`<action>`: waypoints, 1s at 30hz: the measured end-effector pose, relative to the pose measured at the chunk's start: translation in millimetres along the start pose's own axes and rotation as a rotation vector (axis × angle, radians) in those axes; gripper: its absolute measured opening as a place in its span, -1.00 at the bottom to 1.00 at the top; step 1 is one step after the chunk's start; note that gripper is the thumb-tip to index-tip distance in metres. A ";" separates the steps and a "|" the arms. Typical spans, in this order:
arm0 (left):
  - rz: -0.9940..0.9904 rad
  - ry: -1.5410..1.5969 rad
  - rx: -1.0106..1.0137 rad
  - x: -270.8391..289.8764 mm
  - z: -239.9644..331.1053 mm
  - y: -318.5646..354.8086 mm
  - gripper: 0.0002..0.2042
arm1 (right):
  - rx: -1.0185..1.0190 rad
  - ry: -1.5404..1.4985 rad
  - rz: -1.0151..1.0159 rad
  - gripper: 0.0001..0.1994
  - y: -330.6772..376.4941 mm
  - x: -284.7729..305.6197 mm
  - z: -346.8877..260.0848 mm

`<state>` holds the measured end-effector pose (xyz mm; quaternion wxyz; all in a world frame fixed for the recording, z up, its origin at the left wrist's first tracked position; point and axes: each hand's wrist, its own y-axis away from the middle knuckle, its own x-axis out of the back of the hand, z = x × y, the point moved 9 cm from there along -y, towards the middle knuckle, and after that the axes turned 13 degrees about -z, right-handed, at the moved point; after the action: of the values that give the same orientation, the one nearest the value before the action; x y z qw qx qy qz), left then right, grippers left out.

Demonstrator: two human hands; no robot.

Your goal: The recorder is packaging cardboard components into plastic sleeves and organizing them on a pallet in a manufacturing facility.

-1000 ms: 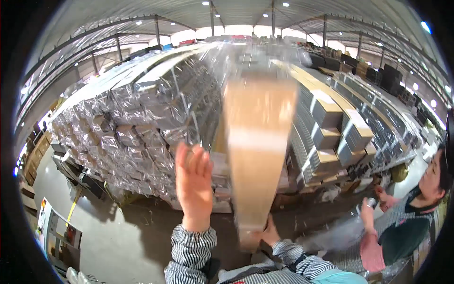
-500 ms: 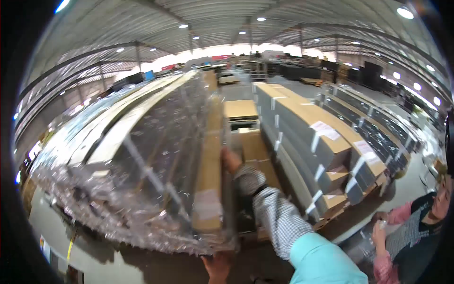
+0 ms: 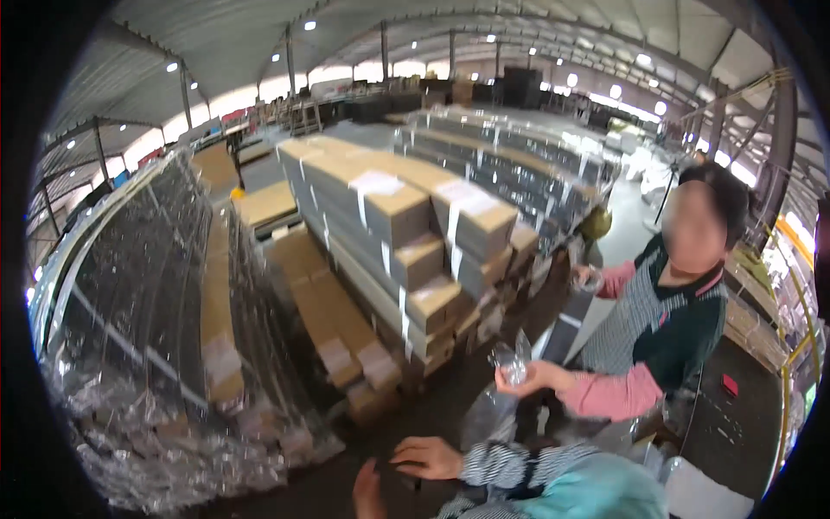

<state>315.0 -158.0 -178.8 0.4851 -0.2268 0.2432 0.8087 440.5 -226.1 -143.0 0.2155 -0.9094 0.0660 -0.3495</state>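
Note:
My right hand (image 3: 428,457) comes out of a striped sleeve at the bottom edge, fingers spread and pointing left, with nothing in it. My left hand (image 3: 367,493) is just below and left of it, partly cut off by the frame and also empty. Both hover over the dark floor near the corner of a long stack wrapped in clear plastic film (image 3: 164,346). To the right a co-worker's hand (image 3: 529,379) holds a crumpled piece of clear film (image 3: 510,362).
A pile of long cardboard boxes (image 3: 398,225) with white straps lies in the middle, with lower flat boxes (image 3: 333,324) beside it. The co-worker (image 3: 657,320) stands at the right. More stacked goods (image 3: 519,156) fill the hall behind.
The view has swung right and down from the wrapped stack. My hands have come off the stack and dropped to the bottom edge. The co-worker now shows much closer at the right.

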 end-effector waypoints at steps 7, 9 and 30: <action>-0.492 -0.831 -0.271 -122.5 -24.7 -82.6 -0.31 | -0.845 0.156 0.513 -0.28 260.6 46.5 84.6; -0.535 -0.811 -0.165 -121.5 -47.4 -92.9 -0.14 | -0.758 0.317 0.579 -0.20 242.5 87.4 60.0; 0.402 -0.248 -0.885 -18.6 57.3 43.3 -0.51 | -0.207 0.207 -0.263 -0.48 -23.7 -96.9 -31.1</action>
<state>276.8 -153.3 -115.5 0.2021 -0.2616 -0.1440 0.9327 346.8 -189.3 -170.9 0.0654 -0.8868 0.0042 -0.4576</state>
